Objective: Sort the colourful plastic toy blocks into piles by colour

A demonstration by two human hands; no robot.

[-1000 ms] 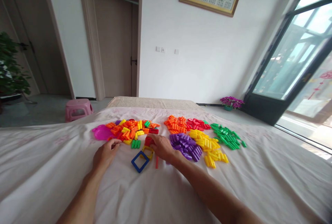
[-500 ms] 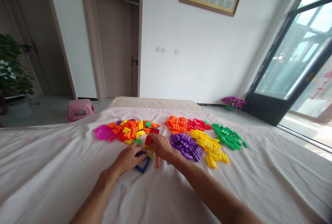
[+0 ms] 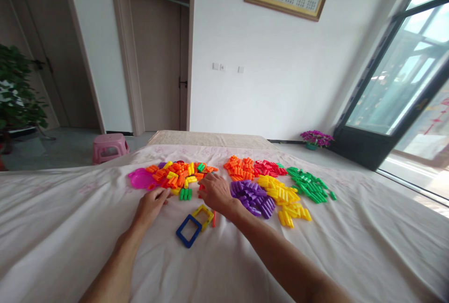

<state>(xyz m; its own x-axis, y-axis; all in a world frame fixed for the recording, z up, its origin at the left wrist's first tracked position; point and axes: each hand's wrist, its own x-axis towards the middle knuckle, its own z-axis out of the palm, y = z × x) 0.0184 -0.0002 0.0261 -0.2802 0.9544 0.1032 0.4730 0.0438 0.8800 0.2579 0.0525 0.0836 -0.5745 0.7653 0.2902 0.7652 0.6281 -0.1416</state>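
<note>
Red block (image 3: 200,191) by my right fingers (image 3: 207,182), grip hidden; left fingers (image 3: 162,193) parted. Probably light, stiff: pinch its sides.

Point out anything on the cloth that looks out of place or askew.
One green piece lies alone off the right end of the green pile, so it looks like a stray. The blue frame sits askew against the yellow frame, touching or slightly overlapping. No damage shows.
</note>
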